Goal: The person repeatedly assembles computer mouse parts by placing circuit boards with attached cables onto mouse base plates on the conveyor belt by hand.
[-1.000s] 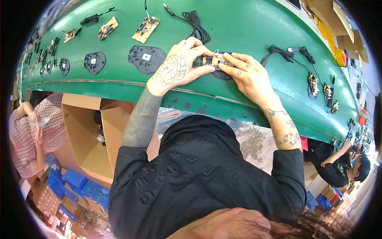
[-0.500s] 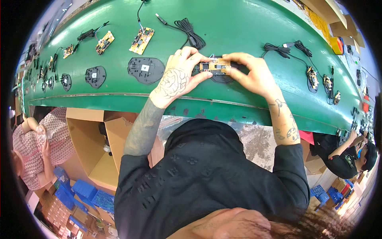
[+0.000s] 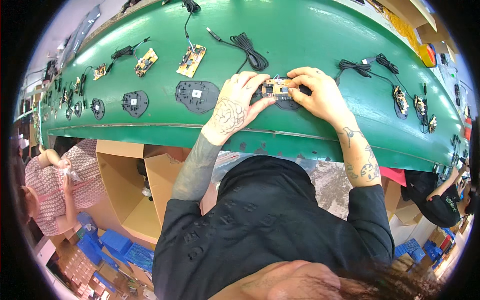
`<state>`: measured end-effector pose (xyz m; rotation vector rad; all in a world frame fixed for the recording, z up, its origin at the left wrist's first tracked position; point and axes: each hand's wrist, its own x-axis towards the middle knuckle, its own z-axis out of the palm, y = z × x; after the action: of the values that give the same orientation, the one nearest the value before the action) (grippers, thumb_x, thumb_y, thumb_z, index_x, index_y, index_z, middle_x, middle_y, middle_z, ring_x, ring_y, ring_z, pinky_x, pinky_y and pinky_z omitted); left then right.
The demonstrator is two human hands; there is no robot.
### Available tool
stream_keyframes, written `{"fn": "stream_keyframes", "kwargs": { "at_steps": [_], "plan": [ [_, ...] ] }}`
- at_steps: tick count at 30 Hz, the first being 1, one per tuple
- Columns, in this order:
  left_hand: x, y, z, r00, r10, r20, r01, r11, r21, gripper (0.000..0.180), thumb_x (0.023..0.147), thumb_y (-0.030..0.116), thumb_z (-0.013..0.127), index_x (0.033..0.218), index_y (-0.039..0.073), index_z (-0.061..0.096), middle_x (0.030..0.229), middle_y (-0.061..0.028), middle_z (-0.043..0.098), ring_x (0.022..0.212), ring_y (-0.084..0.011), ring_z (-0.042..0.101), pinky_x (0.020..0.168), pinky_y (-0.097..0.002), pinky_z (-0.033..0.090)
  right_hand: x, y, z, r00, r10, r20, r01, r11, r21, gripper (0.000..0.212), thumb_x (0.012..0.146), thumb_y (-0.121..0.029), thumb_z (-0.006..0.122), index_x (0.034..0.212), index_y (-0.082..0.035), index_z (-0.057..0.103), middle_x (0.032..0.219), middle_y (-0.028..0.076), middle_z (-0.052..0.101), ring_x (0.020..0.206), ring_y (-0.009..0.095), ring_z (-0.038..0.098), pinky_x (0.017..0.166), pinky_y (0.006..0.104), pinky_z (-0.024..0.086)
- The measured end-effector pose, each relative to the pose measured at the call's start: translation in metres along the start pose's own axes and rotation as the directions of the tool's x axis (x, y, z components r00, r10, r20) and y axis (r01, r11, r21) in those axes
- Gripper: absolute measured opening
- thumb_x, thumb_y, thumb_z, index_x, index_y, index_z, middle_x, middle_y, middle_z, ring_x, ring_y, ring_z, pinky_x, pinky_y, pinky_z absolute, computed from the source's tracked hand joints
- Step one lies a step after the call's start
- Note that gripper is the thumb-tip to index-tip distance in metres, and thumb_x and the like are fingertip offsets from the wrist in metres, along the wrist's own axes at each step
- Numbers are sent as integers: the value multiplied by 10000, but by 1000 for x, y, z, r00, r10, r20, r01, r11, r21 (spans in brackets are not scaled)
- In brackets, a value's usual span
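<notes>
My left hand (image 3: 234, 106) pinches the left end of a tan circuit board (image 3: 281, 87) between thumb and fingers. At the board's right end, the thumb and fingertips of my right hand (image 3: 320, 96) are closed on it as well. The board lies over a black mouse base (image 3: 289, 106), whose rim shows below it; whether it sits fully down is hidden by my fingers. Just left of my hands lies a bare black mouse base (image 3: 197, 96) with a white square on it. Behind my hands rests a coiled black cable (image 3: 246, 50) with a plug.
On the green work surface (image 3: 310, 35), more circuit boards (image 3: 191, 61) and mouse bases (image 3: 135, 103) line up to the left. Assembled bases (image 3: 400, 102) with cables lie right. Below stands an open cardboard box (image 3: 125, 182). Another person (image 3: 65, 187) sits left, one (image 3: 432, 197) right.
The whole scene has shifted slightly right and down in the picture. Both my hands stay on the circuit board, with only small finger movements.
</notes>
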<state>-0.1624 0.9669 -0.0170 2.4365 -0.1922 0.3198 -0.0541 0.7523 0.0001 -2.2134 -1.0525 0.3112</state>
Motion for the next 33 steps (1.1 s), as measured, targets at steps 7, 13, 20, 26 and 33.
{"fn": "stream_keyframes", "kwargs": {
  "at_steps": [7, 13, 20, 26, 33],
  "plan": [
    [-18, -16, -22, 995, 97, 1, -96, 975, 201, 241, 780, 145, 784, 988, 97, 675, 1059, -56, 628, 1026, -271, 586, 918, -415, 440, -1, 10, -2, 998, -70, -4, 70, 992, 107, 114, 855, -147, 708, 906, -46, 694, 1147, 86, 679, 1081, 288, 625, 970, 403, 482],
    [-7, -8, -17, 984, 175, 11, -169, 931, 323, 210, 808, 78, 728, 985, 101, 616, 966, -34, 627, 952, -241, 593, 923, -402, 414, -3, 9, -1, 998, -70, -4, 70, 993, 98, 112, 862, -143, 700, 902, -39, 684, 1156, 88, 675, 1090, 289, 617, 969, 405, 482],
    [2, -6, -16, 967, 233, 99, -253, 911, 327, 211, 805, 70, 724, 977, 99, 604, 934, -34, 627, 899, -243, 594, 937, -412, 414, -4, 6, 0, 997, -71, -21, 73, 995, 62, 117, 855, -131, 692, 904, -26, 676, 1141, 91, 671, 1074, 294, 614, 949, 395, 491],
    [6, -12, -14, 960, 265, 89, -279, 929, 244, 188, 803, 78, 730, 950, 98, 615, 901, -38, 627, 891, -247, 597, 938, -415, 414, -4, 7, 0, 996, -87, -27, 89, 995, 54, 105, 846, -115, 691, 899, -26, 673, 1130, 96, 669, 1064, 298, 616, 939, 400, 496],
    [18, -8, -19, 968, 200, 153, -234, 938, 255, 141, 816, 100, 719, 920, 133, 631, 853, -13, 627, 872, -233, 607, 952, -411, 411, 0, 4, -3, 997, -72, 9, 72, 997, 27, 111, 837, -110, 673, 921, -37, 676, 1140, 104, 664, 1075, 300, 608, 945, 400, 496]
  ]
}}
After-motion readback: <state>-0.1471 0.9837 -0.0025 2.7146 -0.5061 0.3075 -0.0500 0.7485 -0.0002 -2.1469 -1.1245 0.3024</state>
